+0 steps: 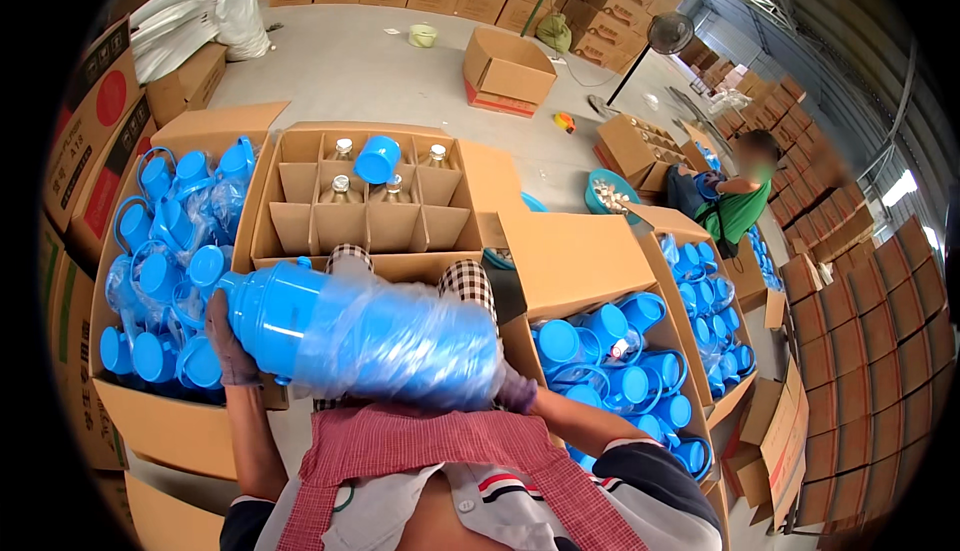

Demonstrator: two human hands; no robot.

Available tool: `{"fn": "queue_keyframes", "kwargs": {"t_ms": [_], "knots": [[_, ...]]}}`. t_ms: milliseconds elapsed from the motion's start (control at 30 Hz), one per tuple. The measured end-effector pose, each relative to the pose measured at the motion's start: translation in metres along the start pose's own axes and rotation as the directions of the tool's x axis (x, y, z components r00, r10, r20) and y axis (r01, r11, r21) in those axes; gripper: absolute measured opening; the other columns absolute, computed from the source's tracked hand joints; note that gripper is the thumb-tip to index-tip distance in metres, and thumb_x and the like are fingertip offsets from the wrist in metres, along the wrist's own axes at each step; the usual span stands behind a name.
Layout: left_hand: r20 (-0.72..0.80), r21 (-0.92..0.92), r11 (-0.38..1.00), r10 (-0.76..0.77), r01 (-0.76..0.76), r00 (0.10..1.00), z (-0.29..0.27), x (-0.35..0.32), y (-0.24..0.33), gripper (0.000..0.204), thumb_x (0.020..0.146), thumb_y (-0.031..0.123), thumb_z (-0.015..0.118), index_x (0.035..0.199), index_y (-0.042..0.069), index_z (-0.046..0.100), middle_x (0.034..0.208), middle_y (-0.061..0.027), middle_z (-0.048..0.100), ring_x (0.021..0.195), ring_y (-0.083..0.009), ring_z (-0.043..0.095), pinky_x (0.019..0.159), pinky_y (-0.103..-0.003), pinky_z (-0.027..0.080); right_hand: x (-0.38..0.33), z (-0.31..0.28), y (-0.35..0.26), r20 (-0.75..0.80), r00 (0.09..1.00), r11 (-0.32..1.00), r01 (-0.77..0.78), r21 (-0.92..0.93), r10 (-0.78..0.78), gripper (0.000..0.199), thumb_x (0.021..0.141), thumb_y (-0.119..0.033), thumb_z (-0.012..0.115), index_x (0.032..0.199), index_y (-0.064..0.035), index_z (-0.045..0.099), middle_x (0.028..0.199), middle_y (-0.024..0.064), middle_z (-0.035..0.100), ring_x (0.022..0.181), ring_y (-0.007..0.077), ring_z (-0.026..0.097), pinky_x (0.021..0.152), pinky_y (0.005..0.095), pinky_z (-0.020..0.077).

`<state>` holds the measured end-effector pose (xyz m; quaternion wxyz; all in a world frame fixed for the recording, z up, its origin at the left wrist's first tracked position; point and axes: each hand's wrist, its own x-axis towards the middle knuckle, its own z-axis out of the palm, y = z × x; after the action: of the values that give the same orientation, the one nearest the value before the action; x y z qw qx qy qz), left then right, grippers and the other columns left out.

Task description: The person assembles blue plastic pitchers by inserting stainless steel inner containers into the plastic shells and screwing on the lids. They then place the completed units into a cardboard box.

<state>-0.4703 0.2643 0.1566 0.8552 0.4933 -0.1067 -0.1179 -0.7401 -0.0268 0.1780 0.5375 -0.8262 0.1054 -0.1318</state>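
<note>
A blue thermos flask (280, 316) lies sideways across my lap, its right part wrapped in clear plastic film (400, 341). My left hand (230, 339), in a dark glove, grips the flask's narrower left end. My right hand (515, 389), also gloved, holds its right end; the film and flask partly hide those fingers. Just beyond stands a divided carton (360, 243). Several silvery glass liners (341, 189) sit in its compartments, and a blue cup (377, 159) rests upside down among them.
Open cartons of blue flask parts stand at my left (165, 431) and right (600, 261). Farther off are an open carton (505, 76), a floor fan (670, 35) and a teal basin (607, 191). A person in green (742, 213) sits at right. Stacked cartons (870, 351) line the walls.
</note>
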Motion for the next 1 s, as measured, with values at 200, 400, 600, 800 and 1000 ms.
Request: {"fn": "queue_keyframes", "kwargs": {"t_ms": [200, 400, 600, 800, 1000], "knots": [[-0.007, -0.281, 0.914, -0.308, 0.294, 0.951, 0.003, 0.004, -0.009, 0.058, 0.094, 0.05, 0.047, 0.123, 0.001, 0.056, 0.111, -0.0164, 0.065, 0.099, -0.0263, 0.064, 0.084, -0.038, 0.056, -0.008, -0.03, -0.07, 0.101, 0.923, 0.728, 0.357, -0.586, -0.371, 0.035, 0.073, -0.023, 0.066, 0.101, -0.0032, 0.062, 0.099, 0.0145, 0.06, 0.089, 0.0311, 0.059, 0.076, 0.0423, 0.0475], [0.195, -0.067, 0.964, -0.24, 0.257, 0.951, -0.015, 0.012, -0.013, 0.053, 0.097, 0.046, 0.044, 0.125, 0.002, 0.055, 0.114, -0.0155, 0.064, 0.102, -0.0247, 0.064, 0.087, -0.037, 0.054, 0.023, -0.044, -0.093, 0.396, 0.669, 0.296, 0.677, -0.674, -0.629, 0.046, 0.061, -0.031, 0.072, 0.097, -0.0042, 0.063, 0.097, 0.0105, 0.06, 0.084, 0.0285, 0.057, 0.073, 0.0414, 0.0459], [0.107, -0.217, 0.931, -0.275, 0.293, 0.955, -0.007, 0.004, 0.002, 0.052, 0.097, 0.044, 0.045, 0.124, 0.0, 0.055, 0.116, -0.0157, 0.063, 0.102, -0.0232, 0.063, 0.092, -0.034, 0.05, 0.007, -0.04, 0.002, 0.354, 0.918, 0.784, 0.351, -0.512, -0.18, 0.057, 0.072, -0.042, 0.069, 0.114, -0.0047, 0.059, 0.117, 0.0111, 0.059, 0.108, 0.0291, 0.054, 0.094, 0.0413, 0.0421], [-0.004, 0.01, 0.995, -0.104, 0.104, 0.995, -0.036, -0.007, 0.002, 0.052, 0.096, 0.042, 0.046, 0.123, -0.002, 0.054, 0.111, -0.0146, 0.063, 0.098, -0.021, 0.063, 0.087, -0.033, 0.051, -0.01, -0.094, -0.016, -0.262, 0.952, 0.981, -0.181, -0.074, 0.156, 0.051, 0.085, -0.022, 0.062, 0.129, -0.0002, 0.05, 0.13, 0.0192, 0.053, 0.12, 0.0321, 0.051, 0.103, 0.0416, 0.0383], [-0.059, -0.058, 0.988, 0.14, -0.143, 0.988, 0.028, -0.027, 0.033, 0.056, 0.088, 0.032, 0.054, 0.132, -0.002, 0.049, 0.121, -0.0164, 0.058, 0.106, -0.0239, 0.058, 0.093, -0.034, 0.047, 0.061, -0.075, -0.11, 0.241, 0.906, 0.665, 0.421, -0.617, -0.349, 0.042, 0.091, -0.011, 0.054, 0.131, 0.0009, 0.049, 0.131, 0.0217, 0.051, 0.127, 0.032, 0.046, 0.106, 0.0382, 0.037]]}}
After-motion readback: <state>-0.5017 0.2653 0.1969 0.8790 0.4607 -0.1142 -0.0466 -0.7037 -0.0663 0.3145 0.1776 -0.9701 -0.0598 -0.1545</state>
